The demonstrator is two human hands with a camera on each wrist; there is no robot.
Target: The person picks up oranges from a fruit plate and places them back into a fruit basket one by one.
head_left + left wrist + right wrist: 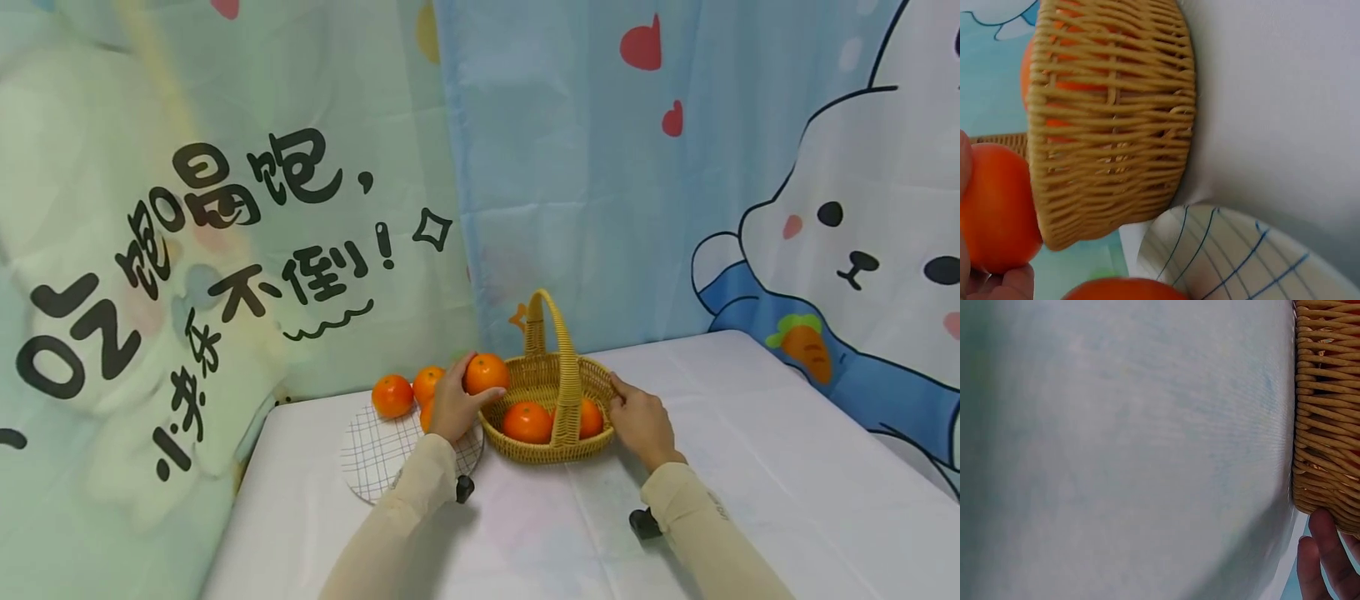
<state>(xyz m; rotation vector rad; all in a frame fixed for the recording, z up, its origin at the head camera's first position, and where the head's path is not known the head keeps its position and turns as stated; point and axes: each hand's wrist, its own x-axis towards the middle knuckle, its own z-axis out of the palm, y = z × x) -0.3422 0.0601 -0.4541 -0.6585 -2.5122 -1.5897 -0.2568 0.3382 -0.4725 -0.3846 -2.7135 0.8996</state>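
Observation:
My left hand (452, 408) holds an orange (487, 374) between thumb and fingers at the left rim of a wicker basket (517, 448). In the left wrist view that orange (999, 209) sits against or very near the basket's rim. Inside the basket lie two other oranges, one at the front (527, 422) and one partly behind the tall arched handle (566, 392). My right hand (643, 421) grips the basket's right side; in the right wrist view its fingers (1330, 550) touch the woven wall (1329, 425).
Left of the basket, a round white plate (367, 462) with a grid pattern carries more oranges (392, 396), one partly hidden by my left hand. All stand on a white-covered table (540, 533). A printed curtain (570, 208) hangs right behind it.

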